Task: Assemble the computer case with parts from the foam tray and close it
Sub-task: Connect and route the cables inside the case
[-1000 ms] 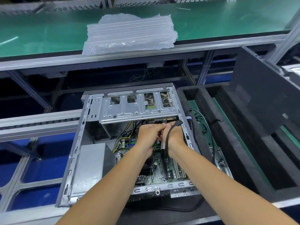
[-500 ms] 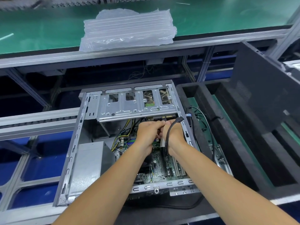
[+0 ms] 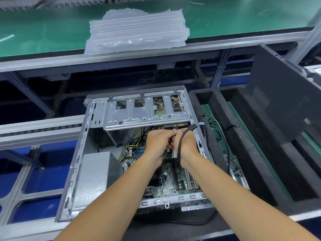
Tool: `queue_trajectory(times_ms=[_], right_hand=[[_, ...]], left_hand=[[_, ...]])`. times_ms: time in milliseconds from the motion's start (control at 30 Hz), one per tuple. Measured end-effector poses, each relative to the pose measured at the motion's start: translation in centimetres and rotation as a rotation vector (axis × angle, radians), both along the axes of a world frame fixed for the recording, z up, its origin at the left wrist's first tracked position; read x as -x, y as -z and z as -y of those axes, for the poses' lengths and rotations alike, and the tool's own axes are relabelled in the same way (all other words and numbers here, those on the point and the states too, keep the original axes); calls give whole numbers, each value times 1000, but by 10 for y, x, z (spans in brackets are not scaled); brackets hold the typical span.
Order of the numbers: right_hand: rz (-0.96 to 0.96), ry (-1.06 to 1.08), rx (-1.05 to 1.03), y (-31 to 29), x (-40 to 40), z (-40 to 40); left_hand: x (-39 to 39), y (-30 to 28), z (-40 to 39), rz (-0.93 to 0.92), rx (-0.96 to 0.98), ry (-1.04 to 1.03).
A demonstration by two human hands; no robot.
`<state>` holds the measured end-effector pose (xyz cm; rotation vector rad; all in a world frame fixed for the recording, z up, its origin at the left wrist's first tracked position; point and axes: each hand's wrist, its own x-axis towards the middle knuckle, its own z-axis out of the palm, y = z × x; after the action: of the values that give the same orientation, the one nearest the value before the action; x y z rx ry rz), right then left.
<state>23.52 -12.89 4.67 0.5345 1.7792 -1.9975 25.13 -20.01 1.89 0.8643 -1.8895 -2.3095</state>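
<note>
Open grey computer case (image 3: 81,153) lies flat; black foam tray (image 3: 257,162) just right.

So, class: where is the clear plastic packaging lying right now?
In the head view, the clear plastic packaging lies top centre on the green conveyor belt, beyond the open computer case.

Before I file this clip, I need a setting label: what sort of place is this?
Most likely an electronics assembly line: a green conveyor belt, an open computer case on an aluminium-framed workstation, and a black foam tray for parts.
</note>
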Motion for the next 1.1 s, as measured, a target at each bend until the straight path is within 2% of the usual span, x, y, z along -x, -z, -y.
queue_trajectory(times_ms=[233,433,733,1000,1100], right_hand=[[10,2,32,-3,2,0],[-61,-55,-70,3,2,-1],[-57,-83,-167,11,4,-2],[-142,-171,-287,4,0,-6],[-265,-217,-407,5,-6,-9]], left_hand=[[2,0,1,8,-3,-8],[1,0,0,10,-6,4],[0,-3,-1,21,8,-2],[1,-10,1,65,-68,15],[-1,-13,6,128,-79,17]])
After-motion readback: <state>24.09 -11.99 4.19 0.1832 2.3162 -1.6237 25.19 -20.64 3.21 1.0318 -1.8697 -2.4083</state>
